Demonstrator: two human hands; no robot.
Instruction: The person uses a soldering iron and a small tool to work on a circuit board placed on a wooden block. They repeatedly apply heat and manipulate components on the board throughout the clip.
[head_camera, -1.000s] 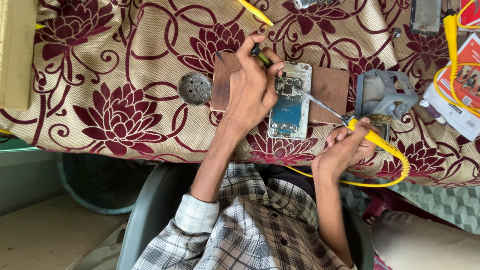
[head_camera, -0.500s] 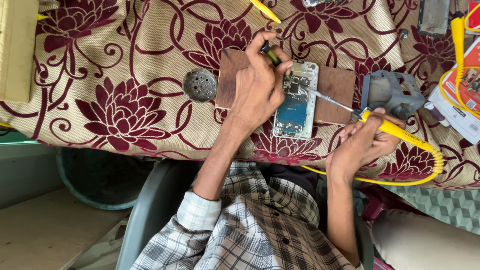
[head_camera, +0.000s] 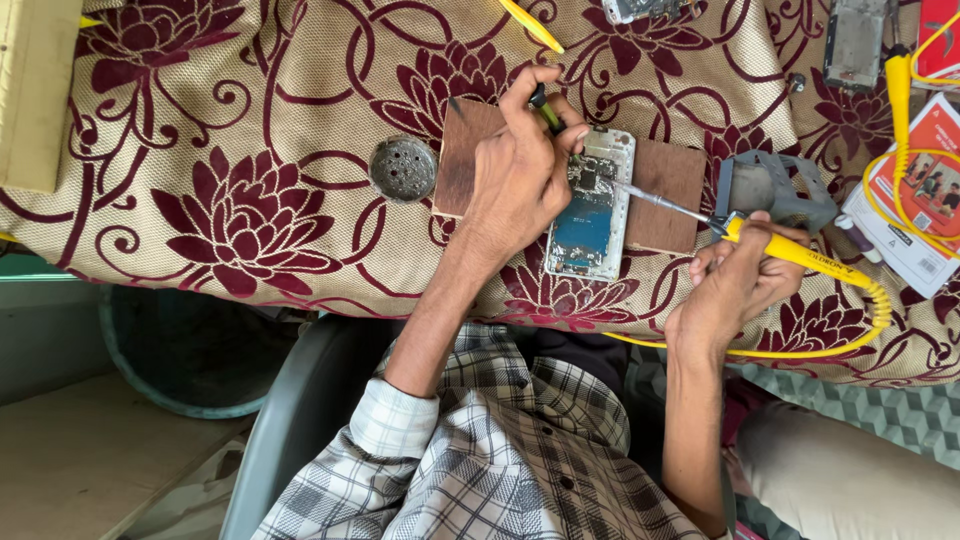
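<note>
your left hand (head_camera: 520, 180) pinching tweezers (head_camera: 545, 112) over opened phone (head_camera: 590, 205), mid-frame | right hand (head_camera: 740, 285) fingers wrapped round yellow soldering iron (head_camera: 790, 250), tip on phone

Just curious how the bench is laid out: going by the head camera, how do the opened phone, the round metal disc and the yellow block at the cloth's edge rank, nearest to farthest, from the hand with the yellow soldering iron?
1. Opened phone, beside the iron's tip.
2. Round metal disc, beyond the wooden board.
3. Yellow block, at the far corner.
</note>
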